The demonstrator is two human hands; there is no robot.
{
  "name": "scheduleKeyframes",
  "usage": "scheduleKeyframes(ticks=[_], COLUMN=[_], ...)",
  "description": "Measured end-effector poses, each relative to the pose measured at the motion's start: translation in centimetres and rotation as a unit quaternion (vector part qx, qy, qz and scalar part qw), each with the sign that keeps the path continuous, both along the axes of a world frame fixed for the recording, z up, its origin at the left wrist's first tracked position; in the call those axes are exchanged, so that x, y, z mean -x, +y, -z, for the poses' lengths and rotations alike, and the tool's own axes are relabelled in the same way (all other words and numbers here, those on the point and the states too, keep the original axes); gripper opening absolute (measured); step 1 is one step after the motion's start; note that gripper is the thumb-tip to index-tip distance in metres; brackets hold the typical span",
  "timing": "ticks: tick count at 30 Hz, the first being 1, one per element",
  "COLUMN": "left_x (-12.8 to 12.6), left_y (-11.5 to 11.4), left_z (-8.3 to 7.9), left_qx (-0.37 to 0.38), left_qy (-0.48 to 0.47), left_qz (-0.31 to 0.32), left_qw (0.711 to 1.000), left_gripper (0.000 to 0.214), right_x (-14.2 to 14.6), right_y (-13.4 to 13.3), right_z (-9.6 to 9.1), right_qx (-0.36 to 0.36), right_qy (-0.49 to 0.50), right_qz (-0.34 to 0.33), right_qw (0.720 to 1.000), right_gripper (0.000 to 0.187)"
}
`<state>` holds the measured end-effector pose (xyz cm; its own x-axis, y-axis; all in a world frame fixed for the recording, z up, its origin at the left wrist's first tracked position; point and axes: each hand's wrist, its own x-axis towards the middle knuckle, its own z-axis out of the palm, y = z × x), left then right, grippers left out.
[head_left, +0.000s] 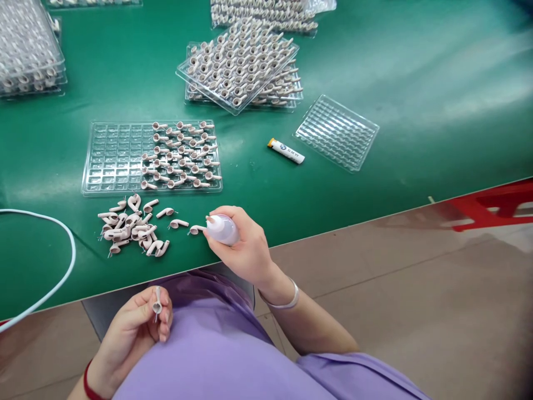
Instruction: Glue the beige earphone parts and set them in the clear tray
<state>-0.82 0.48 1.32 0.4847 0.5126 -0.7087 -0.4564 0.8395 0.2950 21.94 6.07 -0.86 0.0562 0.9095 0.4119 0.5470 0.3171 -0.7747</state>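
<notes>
Between the thumb and fingers of my left hand (135, 322) is a small beige earphone shell (157, 306), its round opening facing up and a thin wire at its lower end. My left hand is in front of the table edge, above my lap. My right hand (245, 241) is wrapped round a small white squeeze bottle (225, 229) with a narrow tip, tilted to the left at the table's front edge. A loose pile of earphone shells (133, 228) lies to the left of the bottle. A few single shells (179, 223) lie between pile and bottle.
A partly filled clear tray (112, 158) of shells lies beyond the pile. Stacked filled trays (241, 66) stand behind it, more trays (29, 50) at far left. A white tube (286, 151) and a clear tray (337, 133) lie right. A white cable (70, 261) curves at left.
</notes>
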Motion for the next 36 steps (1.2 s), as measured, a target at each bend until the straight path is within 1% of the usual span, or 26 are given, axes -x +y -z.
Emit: scheduleKeyframes(ticks=[5, 8, 11, 13, 16, 19, 26, 31, 34, 36], left_x=[0.0, -0.1, -0.3, -0.4, -0.4, -0.5, -0.6, -0.5, -0.2, 0.2], left_y=[-0.4, -0.6, -0.8, -0.9, -1.0, -1.0, -0.8, -0.9, -1.2, -1.6], left_z=[0.7, 0.6, 0.6, 0.7, 0.8, 0.8, 0.7, 0.7, 1.2, 1.9], left_qx=[-0.021, -0.048, -0.08, -0.09, -0.095, -0.099, -0.108, -0.114, -0.115, -0.119], left_qy=[-0.102, -0.182, -0.265, -0.295, -0.306, -0.315, -0.32, -0.303, -0.28, -0.263], left_qz=[-0.038, -0.071, -0.088, -0.086, -0.084, -0.084, -0.074, -0.068, -0.06, -0.046], left_qw=[0.994, 0.98, 0.957, 0.947, 0.944, 0.94, 0.938, 0.944, 0.951, 0.956], left_gripper=[0.012, 0.01, 0.013, 0.02, 0.037, 0.045, 0.04, 0.036, 0.04, 0.047], right_x=[-0.1, -0.1, -0.1, -0.1, -0.1, -0.1, 0.0, 0.0, 0.0, 0.0], right_y=[0.0, 0.0, 0.0, -0.1, -0.2, -0.2, -0.2, -0.2, -0.2, -0.2], right_z=[-0.1, -0.2, -0.1, 0.0, 0.1, 0.0, -0.1, -0.2, -0.3, -0.3], right_qx=[0.002, 0.002, -0.001, -0.004, -0.006, -0.005, -0.011, -0.007, 0.0, 0.002], right_qy=[0.0, -0.001, -0.003, -0.002, 0.0, -0.001, -0.002, -0.001, 0.003, 0.005], right_qz=[-0.002, -0.002, 0.0, 0.003, 0.004, 0.003, 0.004, 0.003, 0.003, 0.003], right_qw=[1.0, 1.0, 1.0, 1.0, 1.0, 1.0, 1.0, 1.0, 1.0, 1.0], right_gripper=[0.03, 0.03, 0.031, 0.031, 0.03, 0.029, 0.028, 0.027, 0.026, 0.026])
